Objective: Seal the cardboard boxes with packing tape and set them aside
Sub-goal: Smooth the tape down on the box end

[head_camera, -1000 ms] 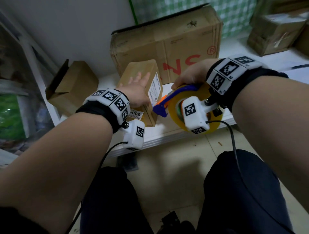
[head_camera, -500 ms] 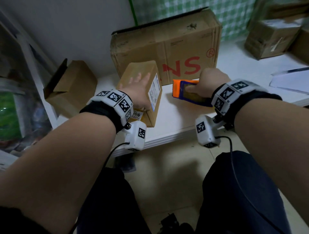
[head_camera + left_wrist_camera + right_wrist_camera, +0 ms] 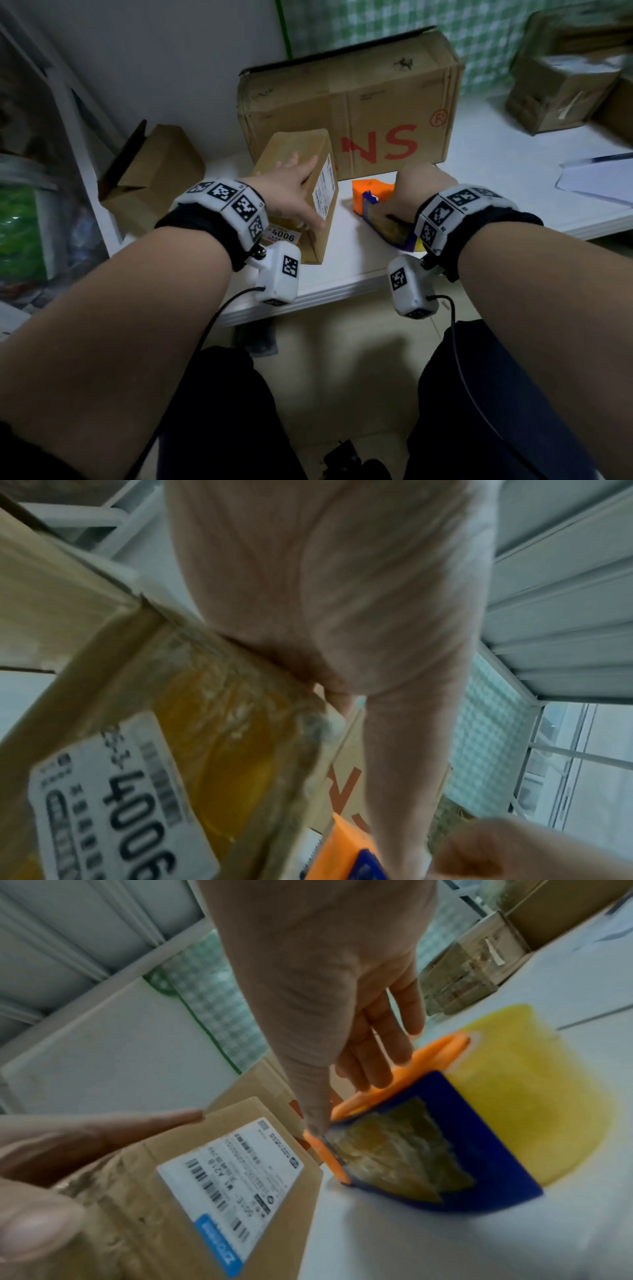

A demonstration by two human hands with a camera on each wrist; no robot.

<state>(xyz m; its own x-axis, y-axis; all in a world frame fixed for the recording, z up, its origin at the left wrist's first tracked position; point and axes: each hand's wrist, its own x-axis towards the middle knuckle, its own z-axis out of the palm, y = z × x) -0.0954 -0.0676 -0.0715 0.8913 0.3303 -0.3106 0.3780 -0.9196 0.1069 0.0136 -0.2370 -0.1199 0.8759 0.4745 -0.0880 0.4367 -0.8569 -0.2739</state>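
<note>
Head view: your right hand (image 3: 419,195) has lowered the orange-and-blue tape dispenser (image 3: 373,202) onto the white table (image 3: 496,171) and now rests straight-fingered on it. Taping looks complete. Your left hand (image 3: 291,195) lies flat on the small brown cardboard box (image 3: 308,164), its long axis pointing away from you.

White shelf (image 3: 479,171) with cardboard boxes (image 3: 349,102), tape dispenser (image 3: 373,197), papers (image 3: 599,178)
</note>
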